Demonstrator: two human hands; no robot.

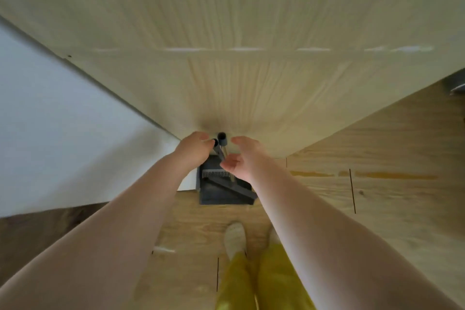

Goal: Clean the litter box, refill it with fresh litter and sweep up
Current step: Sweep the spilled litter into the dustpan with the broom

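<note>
While the dustpan (221,191) stands on the floor against the wooden panel (251,70), left hand (193,148) closes around one handle top (215,143); right hand (241,158) hovers open beside it. Light, rigid; grasp the capped ends.

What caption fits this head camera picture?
Both hands, left and right, reach for the broom handle above the dustpan.

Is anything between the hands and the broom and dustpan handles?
Nothing visible. The left hand is already at one dark handle top; the right hand is open just beside the other handle. The dustpan stands on the wooden floor against the pale panel.
</note>
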